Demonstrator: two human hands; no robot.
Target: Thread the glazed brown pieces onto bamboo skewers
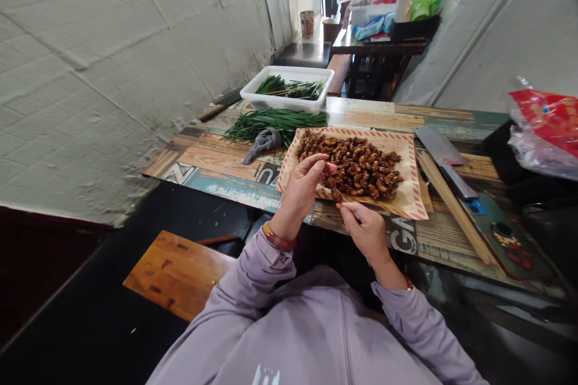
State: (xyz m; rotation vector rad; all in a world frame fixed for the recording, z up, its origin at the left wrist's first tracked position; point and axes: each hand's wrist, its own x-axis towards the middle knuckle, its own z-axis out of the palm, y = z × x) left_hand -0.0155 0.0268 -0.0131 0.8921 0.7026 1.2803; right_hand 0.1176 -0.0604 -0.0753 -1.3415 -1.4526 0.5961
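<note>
A heap of glossy brown pupae (365, 159), which look like silkworm pupae, lies on a paper sheet (409, 195) with a red-striped border. My left hand (304, 183) is over the sheet's left side, thumb and fingers pinched together by the heap; what is between them is too small to make out. Near the front edge of the sheet, my right hand (365, 230) pinches at the lower end of a single brown pupa (336, 194). Long green chives (280, 123) and a crumpled grey cloth (263, 143) lie left of the paper.
Behind the chives stands a white tub (323, 99) of cut greens. Right of the paper are a cleaver (438, 145), a bundle of thin wooden sticks (456, 210) and a phone (515, 243). A red plastic bag (548, 120) sits far right. A wooden bench (176, 274) is below left.
</note>
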